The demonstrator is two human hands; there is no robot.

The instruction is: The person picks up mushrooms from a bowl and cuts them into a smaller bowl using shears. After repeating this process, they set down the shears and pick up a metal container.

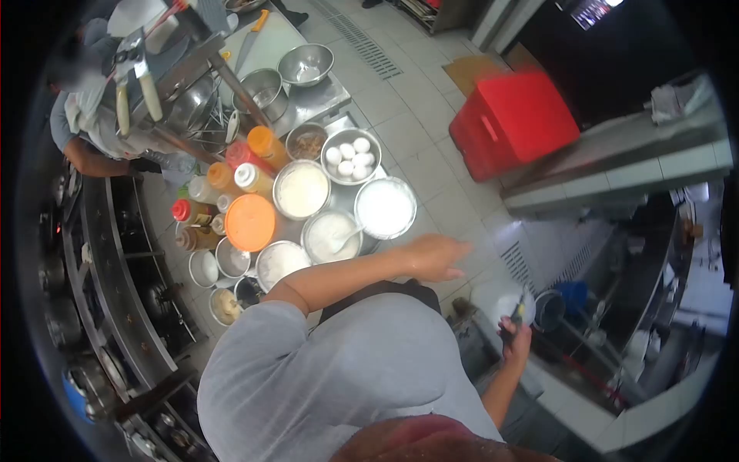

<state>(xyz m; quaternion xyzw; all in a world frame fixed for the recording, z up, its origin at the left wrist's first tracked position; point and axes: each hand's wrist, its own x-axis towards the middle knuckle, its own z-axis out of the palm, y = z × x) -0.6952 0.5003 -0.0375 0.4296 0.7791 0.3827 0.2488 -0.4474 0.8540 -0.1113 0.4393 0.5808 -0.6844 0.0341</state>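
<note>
My left hand (437,258) reaches across in front of my body, holding nothing, with the fingers stretched out and apart. Closest to it are a bowl of white powder (386,208) and a bowl of pale powder with a white scoop (331,236). Low on the right, my right hand (517,340) is closed around a black-handled tool with a yellow part (514,319). The tool points upward; its exact kind is too small to make out. Behind it is a pale round surface (493,296).
Peeled-looking white eggs sit in a metal bowl (351,157). Around it are sauce bottles (250,177), an orange lid (250,222) and metal bowls (305,65). A knife (252,38) lies on a cutting board. A red bin (514,123) stands ahead; another person (92,123) works at left.
</note>
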